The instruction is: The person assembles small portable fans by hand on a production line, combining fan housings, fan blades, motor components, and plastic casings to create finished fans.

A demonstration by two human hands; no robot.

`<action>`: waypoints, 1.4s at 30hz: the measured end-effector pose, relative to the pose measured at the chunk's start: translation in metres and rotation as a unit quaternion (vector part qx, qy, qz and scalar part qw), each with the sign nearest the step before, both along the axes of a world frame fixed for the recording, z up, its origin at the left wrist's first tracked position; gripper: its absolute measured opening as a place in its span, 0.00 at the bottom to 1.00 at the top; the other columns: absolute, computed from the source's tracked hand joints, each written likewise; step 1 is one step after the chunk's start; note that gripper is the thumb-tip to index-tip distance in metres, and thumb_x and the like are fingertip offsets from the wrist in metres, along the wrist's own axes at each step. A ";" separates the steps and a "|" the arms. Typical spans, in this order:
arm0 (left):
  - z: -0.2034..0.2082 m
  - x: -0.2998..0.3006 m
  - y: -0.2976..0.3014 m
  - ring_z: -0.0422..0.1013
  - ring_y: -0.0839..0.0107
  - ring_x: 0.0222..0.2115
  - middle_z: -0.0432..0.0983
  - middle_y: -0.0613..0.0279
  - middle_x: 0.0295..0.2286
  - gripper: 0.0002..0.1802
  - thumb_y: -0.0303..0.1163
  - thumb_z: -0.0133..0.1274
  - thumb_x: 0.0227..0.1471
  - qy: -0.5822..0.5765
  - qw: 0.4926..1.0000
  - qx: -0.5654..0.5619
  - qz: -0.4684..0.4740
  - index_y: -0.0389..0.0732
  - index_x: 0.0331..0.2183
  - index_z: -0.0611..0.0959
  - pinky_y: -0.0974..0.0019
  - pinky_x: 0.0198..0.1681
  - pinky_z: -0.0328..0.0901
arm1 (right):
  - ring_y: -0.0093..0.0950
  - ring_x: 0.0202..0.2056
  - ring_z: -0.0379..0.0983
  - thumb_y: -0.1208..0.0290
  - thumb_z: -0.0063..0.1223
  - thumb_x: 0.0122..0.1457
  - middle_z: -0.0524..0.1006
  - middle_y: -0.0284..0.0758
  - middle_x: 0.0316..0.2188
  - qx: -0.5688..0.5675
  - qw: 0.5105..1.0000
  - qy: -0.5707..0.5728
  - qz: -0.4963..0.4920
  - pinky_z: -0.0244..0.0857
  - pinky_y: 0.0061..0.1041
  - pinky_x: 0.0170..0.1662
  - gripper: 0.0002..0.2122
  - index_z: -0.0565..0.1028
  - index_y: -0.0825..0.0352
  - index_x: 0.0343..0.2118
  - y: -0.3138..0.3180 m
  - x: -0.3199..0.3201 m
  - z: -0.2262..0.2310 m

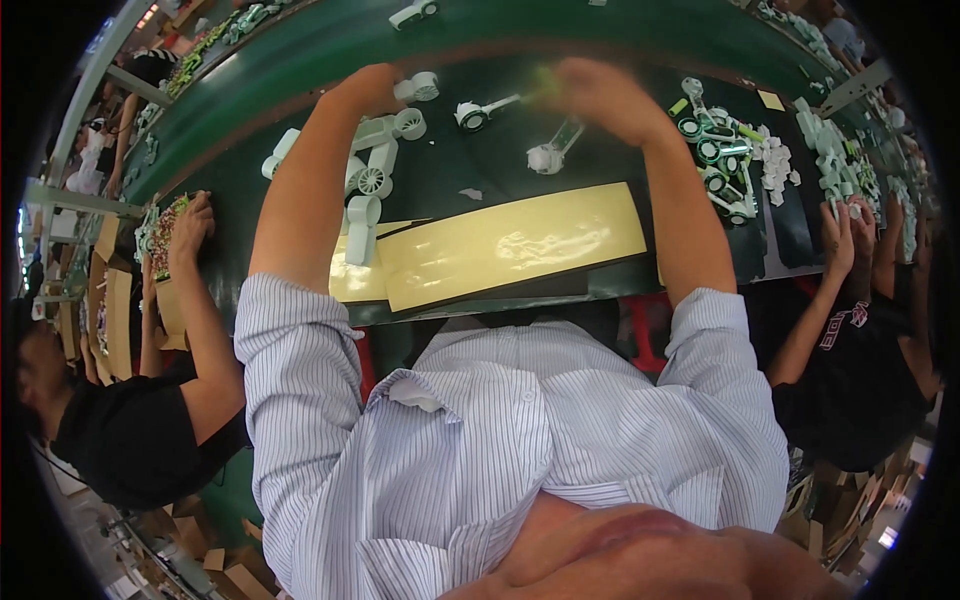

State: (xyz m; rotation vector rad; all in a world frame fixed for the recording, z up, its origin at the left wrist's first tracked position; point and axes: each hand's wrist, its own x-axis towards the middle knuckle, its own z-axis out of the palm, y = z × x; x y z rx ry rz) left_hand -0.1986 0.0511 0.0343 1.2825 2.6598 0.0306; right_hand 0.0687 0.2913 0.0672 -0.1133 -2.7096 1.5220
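My left hand (372,88) is at the far left of the dark bench, its fingers closed around a pale green fan housing (422,86) with a round spoked end. My right hand (605,98) is over the bench's far middle, smeared by motion. A blurred yellow-green thing (545,88) shows beside its fingers; whether it is held I cannot make out. Between the hands lies a white-and-black fan part (474,116) with a thin stem. Below the right hand rests a pale fan part (546,158) with a clear handle. Several pale green fan housings (375,180) lie beneath my left forearm.
Yellow shiny sheets (515,245) lie along the bench's near edge. To the right are a pile of fan parts (715,150) and small white pieces (775,165). A green conveyor belt (600,30) runs beyond. Co-workers' hands (192,230) are at both sides.
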 end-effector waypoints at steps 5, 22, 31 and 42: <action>0.004 -0.003 -0.006 0.75 0.55 0.40 0.78 0.47 0.36 0.28 0.38 0.63 0.42 0.031 0.997 0.050 -0.047 0.37 0.45 0.78 0.58 0.42 0.68 | 0.22 0.28 0.76 0.72 0.56 0.58 0.79 0.37 0.28 -0.276 0.958 0.079 0.003 0.69 0.20 0.34 0.12 0.70 0.70 0.43 -0.017 0.013 -0.006; -0.019 0.199 0.018 0.67 0.66 0.51 0.69 0.57 0.50 0.26 0.27 0.55 0.54 -0.697 0.444 0.561 0.054 0.39 0.54 0.67 0.58 0.55 0.64 | 0.28 0.22 0.74 0.73 0.64 0.50 0.78 0.36 0.23 0.120 0.933 0.286 -0.184 0.67 0.22 0.26 0.09 0.79 0.68 0.34 -0.082 0.060 -0.010; -0.023 0.215 0.025 0.68 0.64 0.50 0.69 0.53 0.50 0.26 0.28 0.55 0.55 -0.696 0.463 0.547 0.033 0.37 0.53 0.65 0.60 0.54 0.64 | 0.31 0.25 0.75 0.78 0.61 0.48 0.76 0.37 0.22 0.207 0.927 0.282 -0.137 0.68 0.27 0.29 0.07 0.77 0.66 0.31 -0.075 0.054 -0.026; -0.017 0.226 0.039 0.74 0.64 0.42 0.69 0.42 0.50 0.25 0.22 0.44 0.56 -0.531 0.575 0.607 0.136 0.40 0.55 0.58 0.66 0.42 0.70 | 0.33 0.31 0.75 0.79 0.60 0.48 0.75 0.36 0.33 0.212 0.921 0.302 -0.128 0.70 0.26 0.32 0.10 0.78 0.67 0.36 -0.091 0.057 -0.035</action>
